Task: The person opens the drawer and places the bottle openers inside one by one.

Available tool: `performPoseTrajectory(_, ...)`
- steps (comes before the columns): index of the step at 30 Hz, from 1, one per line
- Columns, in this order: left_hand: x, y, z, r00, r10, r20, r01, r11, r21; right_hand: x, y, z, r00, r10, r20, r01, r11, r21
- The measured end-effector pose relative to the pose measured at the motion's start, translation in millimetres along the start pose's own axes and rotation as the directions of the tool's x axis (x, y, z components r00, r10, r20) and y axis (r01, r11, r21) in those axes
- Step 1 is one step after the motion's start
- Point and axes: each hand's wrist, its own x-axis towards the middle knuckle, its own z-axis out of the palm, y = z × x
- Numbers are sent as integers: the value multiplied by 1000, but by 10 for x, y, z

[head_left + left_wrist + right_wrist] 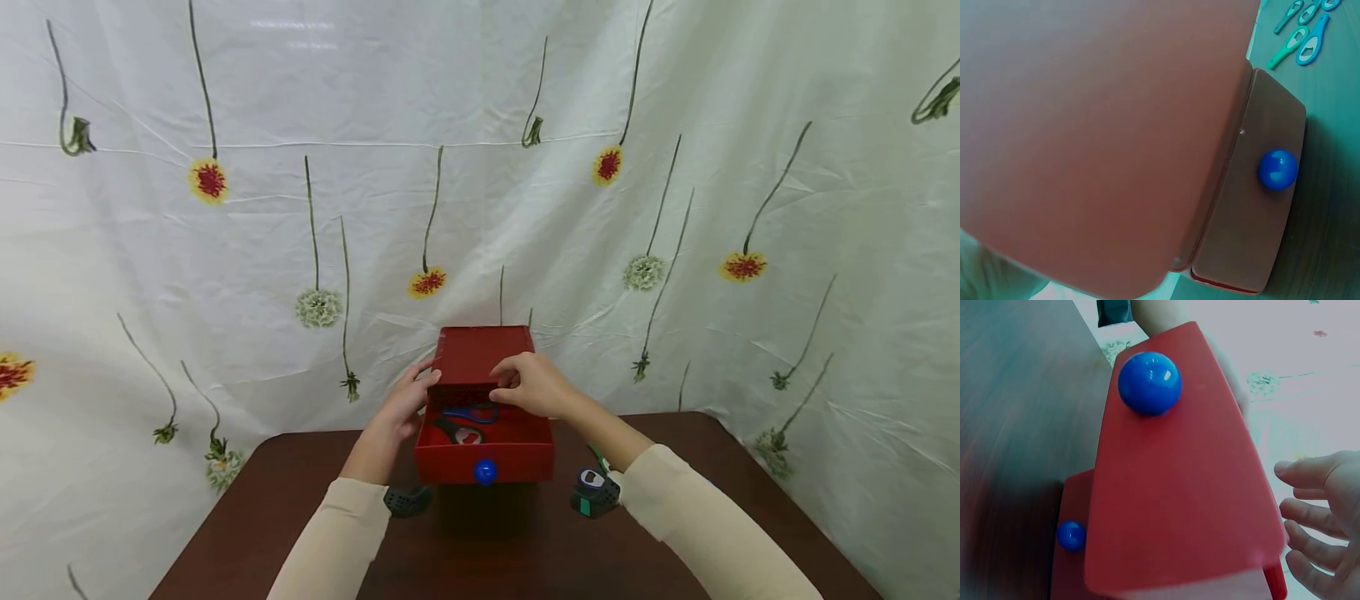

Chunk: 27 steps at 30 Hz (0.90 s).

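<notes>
A red box with drawers (480,354) stands on the table, its upper drawer (517,462) pulled out by the blue knob side toward me. Inside that drawer lie a dark bottle opener (459,432) and a blue bottle opener (472,414). My left hand (405,400) rests against the box's left side, thumb near its top edge. Over the drawer's right rear part hovers my right hand (532,385), fingers bent downward. In the right wrist view, nothing shows between its loosely bent fingers (1313,519). A lower drawer's blue knob (1072,535) shows beneath.
Several green and blue bottle openers (1311,47) lie on the dark table (315,533) to the right of the box. Dark wrist devices (596,497) sit under both forearms. A white flowered curtain (480,183) hangs right behind the table.
</notes>
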Motion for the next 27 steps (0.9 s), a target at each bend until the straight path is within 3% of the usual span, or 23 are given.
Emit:
performPoseTrajectory(13, -4, -11, 8, 1000, 3, -2, -3, 1000, -2, -298, 240, -219, 998, 52, -24, -51, 998, 20)
performPoseTrajectory(20, -11, -7, -5, 1000, 6, 18, -6, 1000, 3, -477, 460, -285, 995, 84, -50, -82, 996, 44)
performPoseTrajectory(27, -22, 11, 9, 1000, -1, 12, 1, 1000, 6, -720, 712, -275, 992, 121, -23, -119, 990, 81)
